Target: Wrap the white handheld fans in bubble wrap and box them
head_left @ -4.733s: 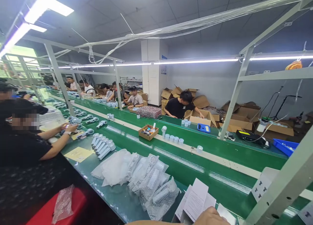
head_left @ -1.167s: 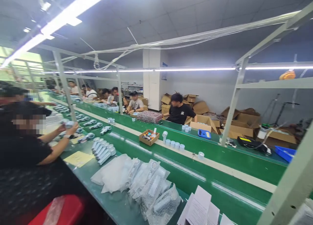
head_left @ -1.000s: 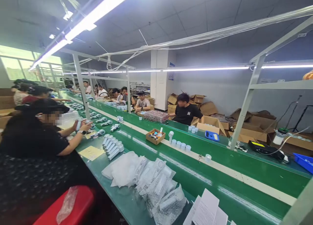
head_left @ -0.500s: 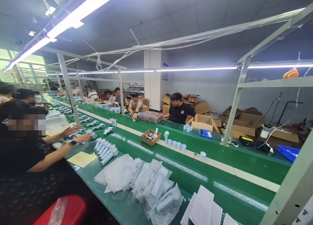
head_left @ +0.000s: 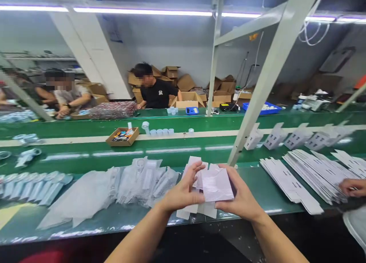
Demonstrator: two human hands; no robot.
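A small white carton (head_left: 217, 186) is held up over the near edge of the bench, one face with fine stripes turned towards me. My right hand (head_left: 241, 194) grips its right side, thumb at the lower corner and fingers behind. On the left side my left hand (head_left: 181, 190) closes on the carton, its thumb at the lower left edge and its fingers partly hidden. Beneath and behind the carton lie white folded papers or flat card pieces (head_left: 183, 214). Left of my hands, bubble-wrapped handheld devices (head_left: 147, 179) lie in a pile.
Flat white cartons (head_left: 288, 181) lie stacked at right, near another person's hand (head_left: 353, 188). Folded-up cartons (head_left: 274, 137) stand behind a slanting metal post (head_left: 257, 91). Light-blue devices (head_left: 42, 188) line the left. A cardboard tray (head_left: 122, 136) and small cups (head_left: 162, 131) sit beyond; people work across the line.
The view has swung right and down from the co-worker at left. My two hands and the white carton between them are now in sight; neither hand showed before.
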